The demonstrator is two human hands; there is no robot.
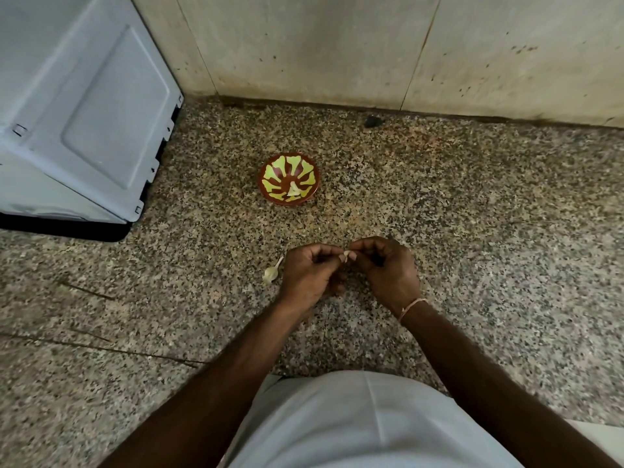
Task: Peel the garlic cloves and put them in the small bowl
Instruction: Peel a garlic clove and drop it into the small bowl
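A small brown bowl [289, 180] with a yellow-green petal pattern stands on the speckled stone counter, with a pale peeled clove [294, 190] lying in it. Nearer to me, my left hand [309, 273] and my right hand [385, 270] meet above the counter. Both pinch a small pale garlic clove [346, 255] between their fingertips; most of it is hidden by the fingers. A piece of garlic with a thin stalk [272, 272] lies on the counter just left of my left hand.
A light grey appliance [77, 106] stands at the back left on the counter. A stained wall [371, 49] closes the far side, with a small dark object [372, 121] at its foot. My white garment fills the bottom of the view.
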